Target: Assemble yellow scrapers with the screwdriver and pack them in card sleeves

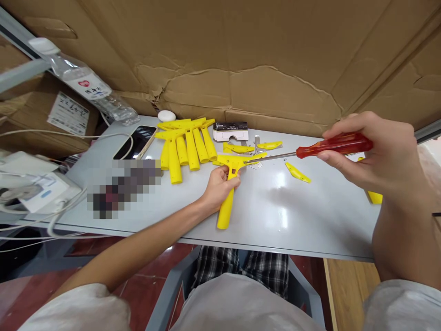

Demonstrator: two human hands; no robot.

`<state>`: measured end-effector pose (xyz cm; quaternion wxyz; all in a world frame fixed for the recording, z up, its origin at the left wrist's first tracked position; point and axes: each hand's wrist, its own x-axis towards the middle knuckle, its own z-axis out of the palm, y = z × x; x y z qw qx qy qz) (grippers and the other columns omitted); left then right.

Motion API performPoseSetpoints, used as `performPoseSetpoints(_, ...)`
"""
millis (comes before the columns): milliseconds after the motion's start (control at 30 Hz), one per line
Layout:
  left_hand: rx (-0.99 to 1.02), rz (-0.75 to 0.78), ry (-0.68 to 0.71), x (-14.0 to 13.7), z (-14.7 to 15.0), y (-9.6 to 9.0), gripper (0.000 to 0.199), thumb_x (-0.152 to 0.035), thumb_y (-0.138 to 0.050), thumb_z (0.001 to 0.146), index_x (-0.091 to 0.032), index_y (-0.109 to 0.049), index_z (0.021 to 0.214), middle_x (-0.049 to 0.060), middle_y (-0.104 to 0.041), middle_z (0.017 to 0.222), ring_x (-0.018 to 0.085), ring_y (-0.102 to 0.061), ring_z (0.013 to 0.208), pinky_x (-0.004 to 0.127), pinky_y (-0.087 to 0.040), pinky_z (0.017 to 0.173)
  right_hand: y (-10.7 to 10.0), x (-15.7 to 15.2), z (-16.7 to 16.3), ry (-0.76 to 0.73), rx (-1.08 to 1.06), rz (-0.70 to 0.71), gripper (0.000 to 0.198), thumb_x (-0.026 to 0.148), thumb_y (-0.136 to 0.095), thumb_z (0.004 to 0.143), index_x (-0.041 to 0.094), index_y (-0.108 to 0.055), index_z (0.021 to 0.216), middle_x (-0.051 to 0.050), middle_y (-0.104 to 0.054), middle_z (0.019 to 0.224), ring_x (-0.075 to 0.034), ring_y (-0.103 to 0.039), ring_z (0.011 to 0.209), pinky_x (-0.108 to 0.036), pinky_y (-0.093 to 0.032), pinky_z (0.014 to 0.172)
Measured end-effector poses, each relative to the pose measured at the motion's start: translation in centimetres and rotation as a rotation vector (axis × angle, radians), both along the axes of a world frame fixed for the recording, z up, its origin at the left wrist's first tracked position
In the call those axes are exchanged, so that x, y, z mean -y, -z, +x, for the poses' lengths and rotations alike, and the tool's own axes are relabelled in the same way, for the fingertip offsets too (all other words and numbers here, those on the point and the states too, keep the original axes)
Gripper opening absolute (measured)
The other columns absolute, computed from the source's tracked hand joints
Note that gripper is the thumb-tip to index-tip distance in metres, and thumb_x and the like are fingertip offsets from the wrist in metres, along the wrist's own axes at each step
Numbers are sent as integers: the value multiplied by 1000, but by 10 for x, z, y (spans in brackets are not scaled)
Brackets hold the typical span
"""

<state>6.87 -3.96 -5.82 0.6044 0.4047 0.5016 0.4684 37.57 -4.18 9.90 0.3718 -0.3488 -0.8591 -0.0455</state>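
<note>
My left hand point(220, 186) is wrapped round a yellow T-shaped plastic handle point(225, 211), tilted on the table near the front. In my right hand point(375, 151) is a screwdriver point(334, 145) with a red see-through grip. Its metal shaft points left, and the tip meets the handle's head near a small hole. Whether a screw sits under the tip is too small to tell. Close by lie loose yellow curved strips point(298, 172), small metal pieces point(257, 141) and a black-and-white box point(230, 132). Several similar yellow handles point(175, 158) are grouped to the left.
A phone point(136, 142), a white round object point(166, 116) and a plastic bottle point(86, 80) stand or lie at the left. White cables trail from a white device point(44, 179). Cardboard point(255, 87) walls off the back of the grey table point(310, 220).
</note>
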Motion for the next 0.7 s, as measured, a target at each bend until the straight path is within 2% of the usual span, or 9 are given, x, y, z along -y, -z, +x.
performPoseSetpoints(200, 1, -5, -10, 0, 0, -1, 25, -22, -81, 58, -19, -64, 77, -2, -62, 72, 12, -49, 65, 26, -33, 57, -3, 4, -3, -117, -56, -147, 45, 17, -84, 82, 29, -65, 121, -3, -73, 112, -20, -77, 96, -30, -66, 67)
performPoseSetpoints(433, 1, -9, -5, 1, 0, 0, 26, -21, -81, 59, -18, -66, 80, -2, -62, 73, 12, -49, 65, 26, -33, 57, -1, 1, -3, -30, -19, -13, 28, 29, -87, 90, 26, -67, 109, 3, -76, 94, -11, -73, 75, -23, -61, 63)
performPoseSetpoints(600, -2, -18, -6, 1, 0, -3, 26, -23, -81, 58, -19, -64, 77, -2, -60, 71, 12, -48, 64, 26, -33, 57, -4, 3, -2, -123, 4, -150, 36, 20, -82, 87, 29, -66, 118, -2, -72, 110, -17, -74, 89, -30, -62, 67)
performPoseSetpoints(700, -10, -14, -7, 1, 1, -4, 26, -25, -81, 58, -19, -65, 77, -2, -60, 71, 12, -48, 64, 26, -33, 57, -4, 4, -1, -133, -35, -168, 37, 18, -82, 87, 30, -66, 118, -2, -74, 110, -19, -76, 95, -31, -64, 70)
